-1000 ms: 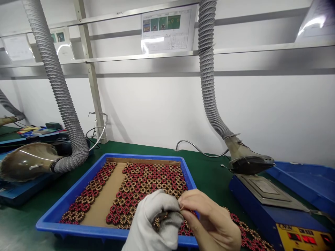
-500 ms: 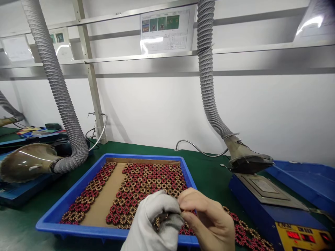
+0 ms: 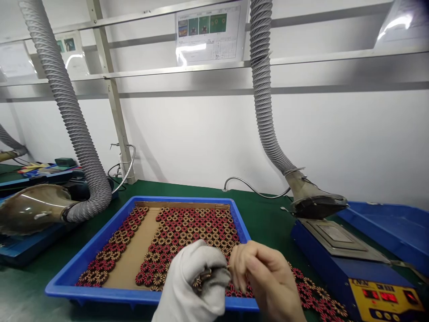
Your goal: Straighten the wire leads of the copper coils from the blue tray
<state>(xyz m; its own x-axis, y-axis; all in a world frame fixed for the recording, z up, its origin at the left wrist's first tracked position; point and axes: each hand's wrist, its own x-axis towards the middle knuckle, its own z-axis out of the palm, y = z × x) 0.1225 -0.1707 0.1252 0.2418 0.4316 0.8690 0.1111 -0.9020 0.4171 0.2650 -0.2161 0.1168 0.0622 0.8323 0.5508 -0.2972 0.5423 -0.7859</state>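
My left hand (image 3: 197,284), in a white glove, is curled closed around a small wound motor stator (image 3: 201,281) with copper-coloured coils. Most of that stator is hidden by the glove. Bare and with bent fingers, my right hand (image 3: 264,277) is right beside the gloved fingertips. Its fingertips are pressed together, and whatever they pinch is too small to make out. Both hands are above the front edge of a blue tray (image 3: 100,293). Rows of red and copper-coloured stators (image 3: 197,223) lie flat in it on brown cardboard.
More stators (image 3: 311,295) lie on the green table mat to the right. Beside them stands a blue heated box (image 3: 335,268) with a metal top plate and red digits, under an extraction hose (image 3: 264,89). Another hose (image 3: 67,103) hangs left. A second blue tray (image 3: 389,228) is behind right.
My right hand's fingers have curled down and turned, from a thumb-and-finger pinch at the glove to a bent-finger pose. My left hand keeps its hold on the stator. The view has shifted slightly.
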